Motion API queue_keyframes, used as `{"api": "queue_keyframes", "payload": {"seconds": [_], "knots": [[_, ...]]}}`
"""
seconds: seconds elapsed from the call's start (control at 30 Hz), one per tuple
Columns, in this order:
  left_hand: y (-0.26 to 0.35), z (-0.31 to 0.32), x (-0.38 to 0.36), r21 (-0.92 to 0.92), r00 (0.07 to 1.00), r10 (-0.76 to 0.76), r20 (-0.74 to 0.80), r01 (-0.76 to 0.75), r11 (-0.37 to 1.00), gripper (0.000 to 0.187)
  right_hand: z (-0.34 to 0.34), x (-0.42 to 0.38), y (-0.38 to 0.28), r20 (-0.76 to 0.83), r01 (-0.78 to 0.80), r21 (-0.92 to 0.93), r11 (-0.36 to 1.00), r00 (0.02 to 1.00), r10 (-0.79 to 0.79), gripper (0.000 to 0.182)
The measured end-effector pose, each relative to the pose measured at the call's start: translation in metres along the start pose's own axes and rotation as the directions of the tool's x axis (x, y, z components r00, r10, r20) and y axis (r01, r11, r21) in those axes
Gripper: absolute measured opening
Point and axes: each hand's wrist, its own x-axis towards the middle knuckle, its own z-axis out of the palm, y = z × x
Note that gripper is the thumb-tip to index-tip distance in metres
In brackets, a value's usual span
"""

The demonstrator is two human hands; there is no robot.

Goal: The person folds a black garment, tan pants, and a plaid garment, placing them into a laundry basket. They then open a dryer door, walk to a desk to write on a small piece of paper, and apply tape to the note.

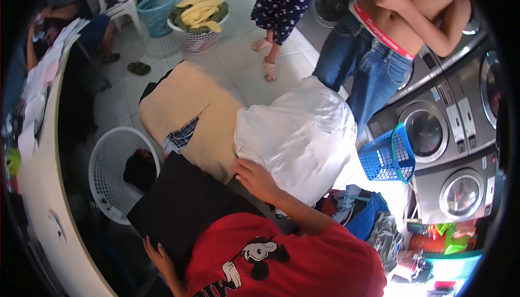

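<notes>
My left hand (157, 259) rests at the lower left edge of a dark black garment (187, 191) spread flat in front of me, its fingers extended along the cloth. My right hand (255, 179) reaches over the upper right side of the black garment, where it meets a beige garment (181, 96) and a white garment (298, 134). Its fingers are stretched out and apart. A bit of plaid cloth (182, 134) shows at a gap in the beige garment. The surface under these clothes is mostly hidden.
A white basket (99, 169) with dark cloth stands left. A heaped laundry basket (192, 42) and blue basket (157, 12) sit at the back. Two people stand ahead. Washing machines (425, 129), a blue crate (387, 153) and piled clothes (363, 210) are right.
</notes>
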Motion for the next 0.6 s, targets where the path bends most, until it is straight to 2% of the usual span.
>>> {"api": "queue_keyframes", "payload": {"seconds": [0.03,0.1,0.17,0.2,0.23,0.27,0.3,0.33,0.37,0.4,0.43,0.5,0.53,0.6], "knots": [[0.002,-0.002,0.000,0.011,1.000,-0.019,0.007,0.019,1.000,0.041,-0.011,0.003,0.002,-0.105,0.074,-0.174,0.982,0.990,-0.093,0.028],[0.000,-0.001,0.001,0.032,1.000,0.013,0.010,-0.014,0.999,0.041,-0.042,0.008,0.008,-0.191,0.051,-0.282,0.958,0.976,-0.108,0.040],[-0.009,-0.002,0.004,0.055,1.000,0.025,0.014,-0.026,0.998,0.042,-0.099,0.004,0.019,-0.238,-0.015,-0.531,0.847,0.962,-0.132,0.044],[-0.013,-0.003,0.004,0.062,0.999,0.048,0.017,-0.049,0.997,0.042,-0.125,-0.009,0.034,-0.427,-0.154,-0.494,0.856,0.900,-0.084,0.049],[-0.017,-0.004,0.005,0.067,0.999,0.042,0.016,-0.043,0.997,0.043,-0.158,-0.026,0.048,-0.632,-0.251,-0.474,0.844,0.765,-0.127,0.056],[-0.018,-0.005,0.005,0.068,0.999,0.035,0.016,-0.036,0.997,0.044,-0.195,-0.036,0.038,-0.820,-0.389,-0.405,0.828,0.554,-0.141,0.057],[-0.016,-0.007,0.004,0.073,0.998,0.056,0.024,-0.058,0.996,0.044,-0.229,-0.053,0.043,-0.912,-0.627,-0.404,0.667,0.329,-0.243,0.051],[-0.013,-0.012,0.002,0.034,0.999,0.033,0.010,-0.034,0.999,0.045,-0.263,-0.079,0.033,-0.910,-0.723,-0.339,0.602,0.091,-0.404,0.050],[-0.013,-0.014,-0.001,-0.004,1.000,0.006,-0.002,-0.006,1.000,0.045,-0.291,-0.102,0.012,-0.820,-0.767,-0.305,0.564,-0.090,-0.566,0.049],[-0.019,-0.016,-0.002,0.010,1.000,0.019,0.016,-0.019,1.000,0.045,-0.312,-0.122,-0.010,-0.693,-0.793,-0.286,0.538,-0.216,-0.688,0.049],[-0.029,-0.018,-0.001,0.020,1.000,0.010,0.011,-0.010,1.000,0.045,-0.321,-0.134,-0.029,-0.573,-0.803,-0.293,0.519,-0.287,-0.768,0.050],[-0.047,-0.015,0.006,0.025,1.000,0.013,0.000,-0.013,1.000,0.045,-0.319,-0.140,-0.053,-0.450,-0.810,-0.328,0.485,-0.318,-0.835,0.051],[-0.056,-0.015,0.008,0.009,1.000,0.001,-0.006,-0.001,1.000,0.045,-0.306,-0.135,-0.052,-0.468,-0.806,-0.341,0.483,-0.300,-0.831,0.053],[-0.055,-0.020,0.007,-0.003,0.999,-0.026,-0.048,0.026,1.000,0.045,-0.265,-0.117,-0.033,-0.653,-0.781,-0.342,0.522,-0.201,-0.730,0.056]]}}
